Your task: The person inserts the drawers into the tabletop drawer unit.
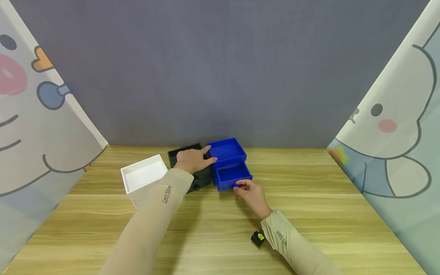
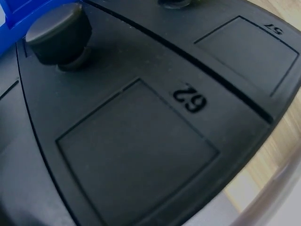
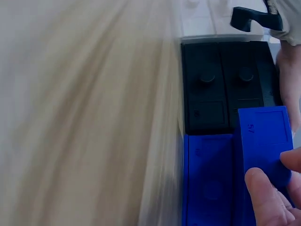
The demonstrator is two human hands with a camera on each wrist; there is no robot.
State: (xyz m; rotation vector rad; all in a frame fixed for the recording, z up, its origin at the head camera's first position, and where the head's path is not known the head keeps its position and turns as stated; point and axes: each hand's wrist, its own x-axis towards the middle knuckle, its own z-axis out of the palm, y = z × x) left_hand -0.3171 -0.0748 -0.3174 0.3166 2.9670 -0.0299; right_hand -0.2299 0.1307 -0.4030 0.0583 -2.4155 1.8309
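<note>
A small blue drawer cabinet with a tray-like top stands on the wooden table. Its upper drawer is pulled out and shows a bare inside; the front is marked 57 in the right wrist view. My right hand pinches the round knob of that drawer between thumb and fingers. With thumb and index finger stretched out, my left hand rests at the blue cabinet's left top edge, over a black drawer cabinet. The black cabinet's drawers, marked 62 and 57, are closed.
A white drawer cabinet stands to the left, partly behind my left sleeve. A small black wrist-camera piece with a yellow mark sits by my right cuff. A grey panel rises behind the table, with cartoon-printed cloths at both sides.
</note>
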